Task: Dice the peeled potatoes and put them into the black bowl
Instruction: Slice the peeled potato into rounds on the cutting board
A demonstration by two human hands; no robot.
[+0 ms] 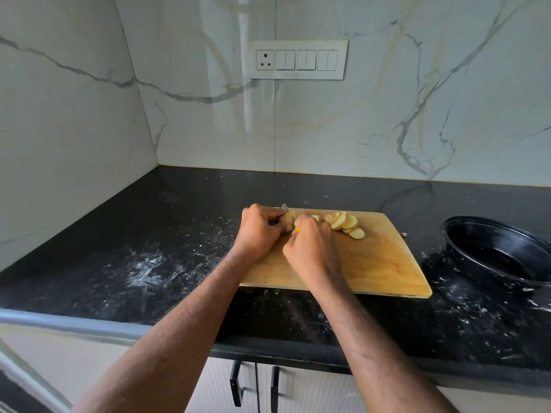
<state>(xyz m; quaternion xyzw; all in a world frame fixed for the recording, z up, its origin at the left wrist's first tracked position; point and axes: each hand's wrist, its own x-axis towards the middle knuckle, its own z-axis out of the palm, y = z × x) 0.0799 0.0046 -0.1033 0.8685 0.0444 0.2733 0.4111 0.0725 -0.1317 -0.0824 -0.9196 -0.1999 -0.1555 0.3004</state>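
A wooden cutting board [375,263] lies on the black counter. At its far edge, several round potato slices [347,223] lean in a fanned row. My left hand [261,231] grips the uncut end of the potato [285,218], mostly hidden under its fingers. My right hand [313,245] grips a knife with a yellow handle [297,229]; the thin blade [286,208] pokes up between both hands, right against the potato. The black bowl [489,234] sits to the right of the board and looks empty.
The black stone counter [149,251] carries white starchy smears at left and right. A small potato scrap [404,234] lies between board and bowl. Marble walls close the corner at back and left, with a switch panel [298,59]. Cabinet handles [235,386] sit below the counter edge.
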